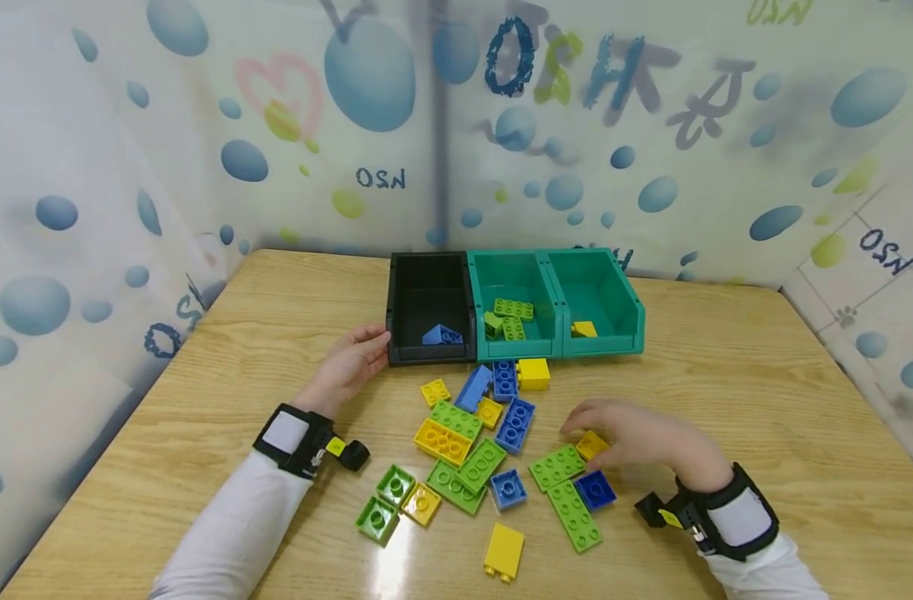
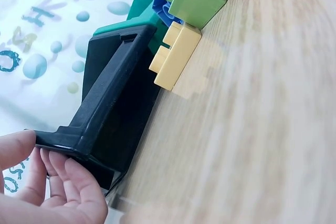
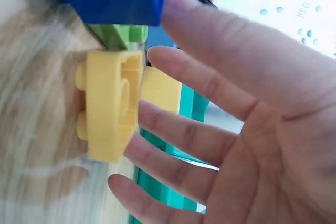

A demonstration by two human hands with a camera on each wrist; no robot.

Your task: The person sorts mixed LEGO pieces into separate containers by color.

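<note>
My left hand (image 1: 353, 367) holds the left side of a black bin (image 1: 395, 354); the left wrist view shows the thumb on its rim and curled fingers below. Blue bricks (image 1: 442, 335) lie inside that bin. My right hand (image 1: 644, 435), fingers spread and slightly bent, hovers around a small yellow brick (image 1: 591, 446). In the right wrist view this yellow brick (image 3: 102, 106) lies before the fingers, with its hollow underside toward them. The thumb is beside a dark blue brick (image 1: 596, 490); whether it touches cannot be told. Green bricks (image 1: 557, 467) lie next to these.
Two teal bins join the black one: the middle bin (image 1: 520, 348) holds several green bricks, the right bin (image 1: 629, 333) a yellow piece. Loose blue, green and yellow bricks (image 1: 443, 442) are scattered on the wooden table (image 1: 224, 333). A patterned curtain (image 1: 441, 192) stands behind.
</note>
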